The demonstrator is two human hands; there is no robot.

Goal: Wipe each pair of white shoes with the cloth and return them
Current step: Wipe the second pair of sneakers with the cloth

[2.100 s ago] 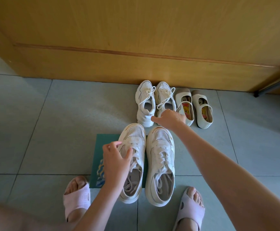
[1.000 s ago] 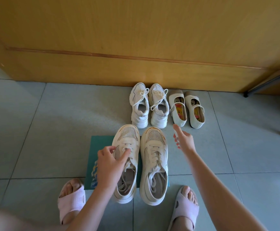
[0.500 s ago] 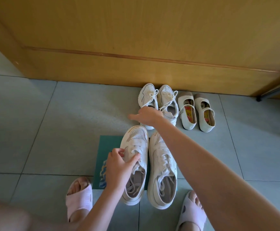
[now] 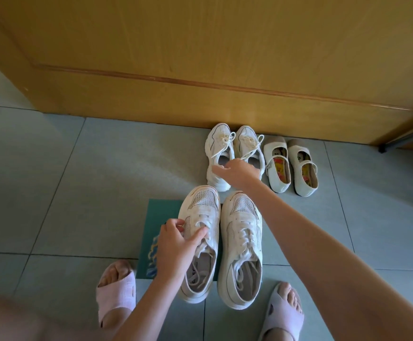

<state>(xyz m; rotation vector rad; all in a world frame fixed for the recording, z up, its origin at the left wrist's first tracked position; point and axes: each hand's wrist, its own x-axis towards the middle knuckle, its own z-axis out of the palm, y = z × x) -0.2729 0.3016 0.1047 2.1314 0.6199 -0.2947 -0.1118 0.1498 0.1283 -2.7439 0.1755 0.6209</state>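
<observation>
A wooden door (image 4: 200, 57) is filling the top, and a tiled floor (image 4: 77, 180) is spreading below it. A teal cloth (image 4: 161, 217) is lying flat on the tiles, partly under the left big sneaker (image 4: 201, 212) and beside the right big sneaker (image 4: 243, 237). These two are standing side by side, toes toward the door. Small sneakers (image 4: 219, 146) and strap shoes (image 4: 278, 168) are sitting in a row just before the door. Pink slippers (image 4: 115, 296) are flanking the near heels. The left hand (image 4: 176, 247) is gripping the left big sneaker, thumb across its laces. The right hand (image 4: 240, 171), fingers extended, is reaching over the small sneakers; contact cannot be told.
</observation>
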